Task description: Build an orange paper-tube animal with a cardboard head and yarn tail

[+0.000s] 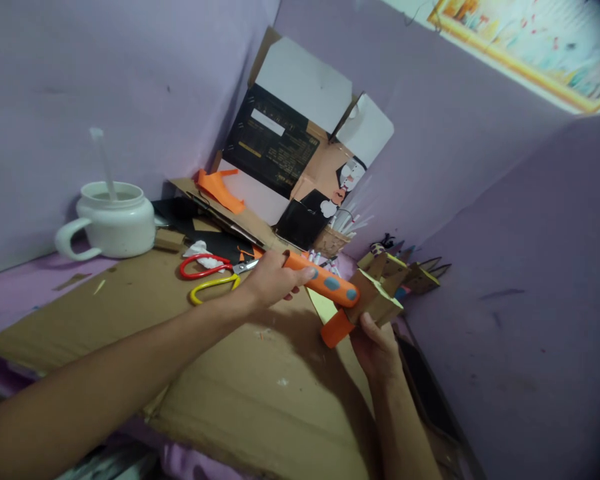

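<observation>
My left hand [273,280] is closed round the left end of an orange tube [325,280] with blue-grey spots. The tube's right end meets a small cardboard piece [373,300] with a pale yellow edge. My right hand [379,347] grips that cardboard piece from below, its thumb on the near side. A shorter orange roll [337,329] sticks out at the lower left of the cardboard piece. Both hands are above the cardboard sheet [280,393] on the table. Whether the tube is fixed to the cardboard piece, I cannot tell.
Scissors [237,269] with red and yellow handles lie left of my left hand. A white mug [117,223] with a straw stands at the far left. Behind are an opened box [280,140], orange scrap [221,192] and a cup of white sticks [331,240]. Cardboard pieces [423,280] stand at right.
</observation>
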### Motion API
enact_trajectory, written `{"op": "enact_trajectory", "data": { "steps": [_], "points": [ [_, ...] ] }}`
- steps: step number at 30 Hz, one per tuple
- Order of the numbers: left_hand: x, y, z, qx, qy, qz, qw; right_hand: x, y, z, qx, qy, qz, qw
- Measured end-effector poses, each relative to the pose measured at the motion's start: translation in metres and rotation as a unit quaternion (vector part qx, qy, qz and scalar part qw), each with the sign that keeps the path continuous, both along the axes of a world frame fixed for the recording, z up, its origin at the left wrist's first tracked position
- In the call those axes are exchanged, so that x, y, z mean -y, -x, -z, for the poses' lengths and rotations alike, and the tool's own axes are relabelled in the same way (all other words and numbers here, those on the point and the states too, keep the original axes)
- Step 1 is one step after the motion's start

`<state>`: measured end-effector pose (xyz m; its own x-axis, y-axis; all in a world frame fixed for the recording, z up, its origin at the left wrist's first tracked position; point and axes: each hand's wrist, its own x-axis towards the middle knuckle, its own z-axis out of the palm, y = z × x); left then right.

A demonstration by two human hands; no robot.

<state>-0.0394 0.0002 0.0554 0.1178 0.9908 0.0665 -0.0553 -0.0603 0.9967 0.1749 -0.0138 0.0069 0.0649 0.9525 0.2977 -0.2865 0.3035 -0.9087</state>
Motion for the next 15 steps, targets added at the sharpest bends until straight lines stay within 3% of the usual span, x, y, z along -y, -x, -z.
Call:
{"op": "enact_trajectory", "data": {
  "steps": [15],
  "points": [
    [-0.004,-0.003,0.013,0.019,-0.024,0.019,0.999,-0.003,-0.011,-0.002,0.057,-0.035,0.009,0.998]
  ]
}}
